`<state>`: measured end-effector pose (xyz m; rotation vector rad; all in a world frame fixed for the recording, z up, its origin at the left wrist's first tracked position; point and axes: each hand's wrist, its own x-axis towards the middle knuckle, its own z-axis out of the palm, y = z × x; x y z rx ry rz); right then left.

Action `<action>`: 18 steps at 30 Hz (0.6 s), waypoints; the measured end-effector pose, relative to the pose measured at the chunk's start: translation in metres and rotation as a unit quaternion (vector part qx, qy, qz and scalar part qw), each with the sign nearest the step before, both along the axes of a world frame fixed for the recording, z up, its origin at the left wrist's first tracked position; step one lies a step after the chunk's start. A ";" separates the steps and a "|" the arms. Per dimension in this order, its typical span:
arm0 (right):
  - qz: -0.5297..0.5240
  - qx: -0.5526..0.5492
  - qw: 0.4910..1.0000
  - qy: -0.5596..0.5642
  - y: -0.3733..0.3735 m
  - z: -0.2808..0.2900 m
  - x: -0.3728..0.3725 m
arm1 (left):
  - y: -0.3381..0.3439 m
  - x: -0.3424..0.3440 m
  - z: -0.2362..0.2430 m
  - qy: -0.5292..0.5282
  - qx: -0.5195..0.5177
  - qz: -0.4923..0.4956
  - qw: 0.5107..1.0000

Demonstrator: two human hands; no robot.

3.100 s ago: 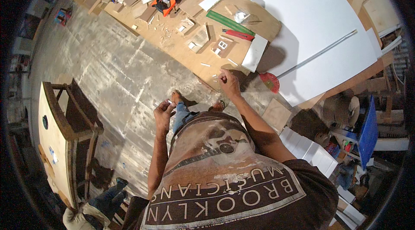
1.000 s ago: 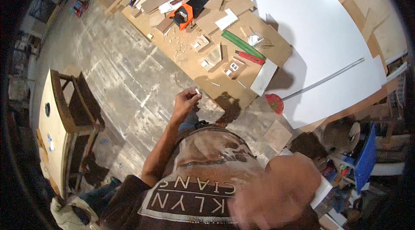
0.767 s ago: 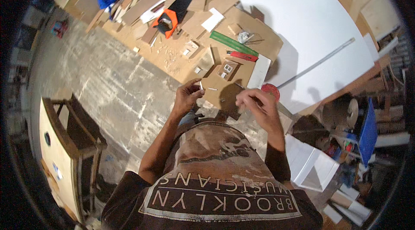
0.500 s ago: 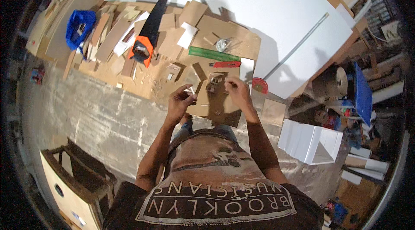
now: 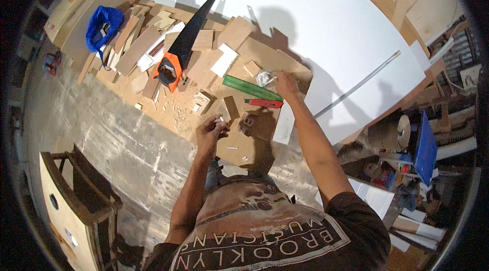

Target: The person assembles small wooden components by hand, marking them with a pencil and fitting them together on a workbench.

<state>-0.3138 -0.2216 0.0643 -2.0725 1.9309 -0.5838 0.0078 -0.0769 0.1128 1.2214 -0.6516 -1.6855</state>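
Observation:
My left hand (image 5: 210, 131) is closed, pinching a small white strip (image 5: 219, 119) between thumb and fingers above the near edge of the brown board. My right hand (image 5: 287, 87) reaches farther out, its fingers closed on the end of a thin light stick (image 5: 272, 78) at a small clear container (image 5: 264, 78). What the container holds is too blurred to tell. Between the hands lie a red utility knife (image 5: 265, 103) and a green ruler (image 5: 249, 89). A small wooden piece with a window-like frame (image 5: 248, 122) sits in shadow near my left hand.
A handsaw (image 5: 175, 57) with an orange handle lies to the left, among wood offcuts (image 5: 140, 49) and shavings. A blue bag (image 5: 104, 26) rests beyond them. A large white panel (image 5: 346, 32) with a metal rule (image 5: 359, 83) spans the far right. A wooden cabinet (image 5: 76, 210) stands lower left.
My right hand has moved away from beside the small wooden piece, forward to the clear container and its stick. My left hand still holds the white strip. The view has shifted.

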 end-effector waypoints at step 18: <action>0.024 -0.028 0.997 -0.061 -0.022 -0.013 0.004 | 0.004 -0.045 0.052 0.053 -0.056 0.036 0.996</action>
